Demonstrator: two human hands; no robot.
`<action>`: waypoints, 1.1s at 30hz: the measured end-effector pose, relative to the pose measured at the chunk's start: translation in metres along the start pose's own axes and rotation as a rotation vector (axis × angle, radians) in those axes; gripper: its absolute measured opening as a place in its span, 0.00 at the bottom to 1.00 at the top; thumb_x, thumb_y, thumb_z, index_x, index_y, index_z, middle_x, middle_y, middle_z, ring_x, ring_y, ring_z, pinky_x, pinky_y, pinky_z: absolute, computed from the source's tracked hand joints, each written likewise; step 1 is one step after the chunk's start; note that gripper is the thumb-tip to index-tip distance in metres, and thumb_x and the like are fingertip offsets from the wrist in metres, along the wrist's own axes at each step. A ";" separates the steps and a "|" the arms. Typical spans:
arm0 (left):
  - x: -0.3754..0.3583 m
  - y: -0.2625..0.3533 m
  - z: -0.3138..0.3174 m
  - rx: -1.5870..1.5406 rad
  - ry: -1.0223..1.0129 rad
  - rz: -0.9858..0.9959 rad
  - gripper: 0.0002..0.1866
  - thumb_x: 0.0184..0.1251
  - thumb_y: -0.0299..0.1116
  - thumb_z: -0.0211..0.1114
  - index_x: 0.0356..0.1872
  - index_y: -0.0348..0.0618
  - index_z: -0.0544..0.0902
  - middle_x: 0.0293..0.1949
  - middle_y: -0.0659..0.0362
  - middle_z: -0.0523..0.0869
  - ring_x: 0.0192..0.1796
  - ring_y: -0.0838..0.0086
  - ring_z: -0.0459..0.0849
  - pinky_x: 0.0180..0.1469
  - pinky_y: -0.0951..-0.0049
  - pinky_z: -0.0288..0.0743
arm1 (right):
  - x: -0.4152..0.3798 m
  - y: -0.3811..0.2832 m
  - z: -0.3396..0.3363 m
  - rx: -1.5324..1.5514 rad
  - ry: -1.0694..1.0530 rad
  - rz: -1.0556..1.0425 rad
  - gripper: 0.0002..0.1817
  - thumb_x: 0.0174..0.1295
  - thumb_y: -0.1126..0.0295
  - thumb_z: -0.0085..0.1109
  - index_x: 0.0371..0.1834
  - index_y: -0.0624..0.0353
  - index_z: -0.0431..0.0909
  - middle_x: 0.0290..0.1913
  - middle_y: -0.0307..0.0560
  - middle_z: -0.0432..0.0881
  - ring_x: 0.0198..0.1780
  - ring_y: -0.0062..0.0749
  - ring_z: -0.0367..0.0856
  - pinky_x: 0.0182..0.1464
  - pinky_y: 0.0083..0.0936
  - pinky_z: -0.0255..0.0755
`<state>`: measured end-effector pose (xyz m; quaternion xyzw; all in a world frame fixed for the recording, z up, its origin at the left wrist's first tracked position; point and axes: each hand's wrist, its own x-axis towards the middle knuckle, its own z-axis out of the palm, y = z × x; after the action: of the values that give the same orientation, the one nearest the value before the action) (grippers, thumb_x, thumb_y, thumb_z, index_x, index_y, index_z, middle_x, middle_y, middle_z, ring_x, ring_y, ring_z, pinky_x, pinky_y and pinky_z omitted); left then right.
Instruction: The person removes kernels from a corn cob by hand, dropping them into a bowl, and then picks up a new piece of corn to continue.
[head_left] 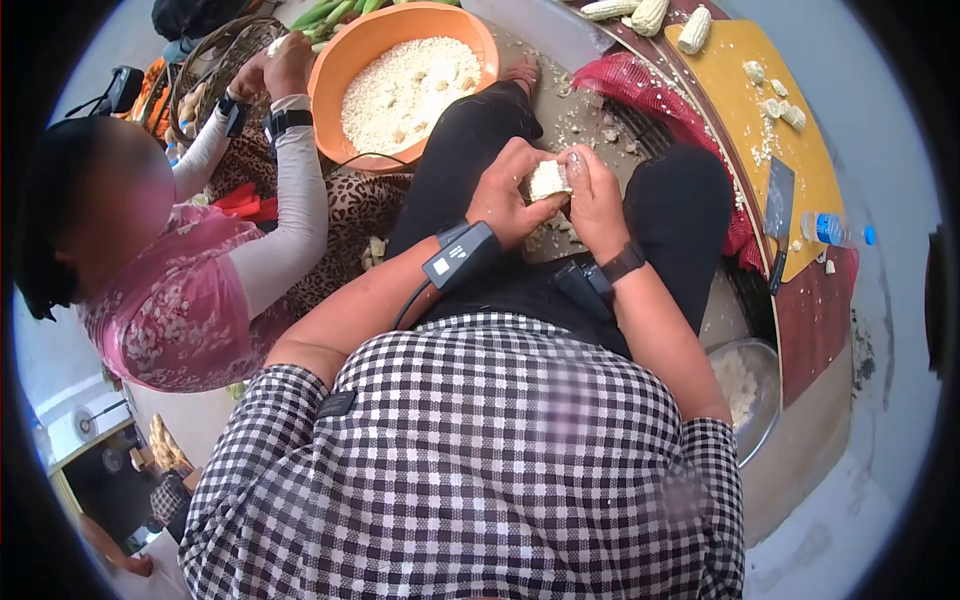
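The fingers of the left hand [508,195] are curled closely around one end of a short piece of corn cob [549,181], and those of the right hand [597,205] close on its other side, thumb pressed near the edge; the hands hide much of it. It is held between two knees in black trousers [435,185], the left leg lying between the hands and an orange basin [328,75] of loose kernels [395,100]. Beside that basin sits a co-worker [170,300], hands raised at its rim. Past the right knee come red mesh [640,90], then a yellow board [730,70] bearing cobs [694,32] and a cleaver [779,200], with a water bottle [832,230] just beside the blade. A metal bowl [768,375] stands near the right elbow.
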<state>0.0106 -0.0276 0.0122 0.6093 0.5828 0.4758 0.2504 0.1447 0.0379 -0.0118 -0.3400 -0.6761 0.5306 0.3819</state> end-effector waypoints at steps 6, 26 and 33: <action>0.000 -0.003 0.002 0.014 0.047 -0.012 0.19 0.47 0.29 0.73 0.42 0.39 0.80 0.36 0.56 0.76 0.39 0.67 0.78 0.42 0.72 0.72 | 0.000 -0.005 -0.004 0.103 -0.086 0.052 0.19 0.71 0.56 0.46 0.38 0.62 0.74 0.31 0.43 0.78 0.35 0.22 0.74 0.41 0.24 0.70; 0.000 0.001 0.000 -0.016 0.035 -0.010 0.20 0.46 0.27 0.74 0.43 0.39 0.81 0.35 0.57 0.77 0.37 0.69 0.79 0.39 0.73 0.73 | -0.002 0.000 0.001 0.138 -0.018 0.115 0.19 0.73 0.58 0.41 0.37 0.64 0.73 0.29 0.46 0.77 0.33 0.25 0.73 0.39 0.26 0.69; -0.003 -0.004 0.002 -0.013 0.024 -0.017 0.19 0.43 0.25 0.72 0.42 0.39 0.81 0.36 0.56 0.76 0.39 0.67 0.79 0.42 0.72 0.74 | -0.002 0.002 0.004 0.092 -0.062 0.121 0.19 0.71 0.57 0.45 0.38 0.66 0.72 0.31 0.45 0.76 0.35 0.25 0.72 0.39 0.26 0.68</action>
<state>0.0114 -0.0293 0.0072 0.5969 0.5879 0.4847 0.2516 0.1424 0.0350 -0.0145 -0.3459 -0.6408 0.5933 0.3431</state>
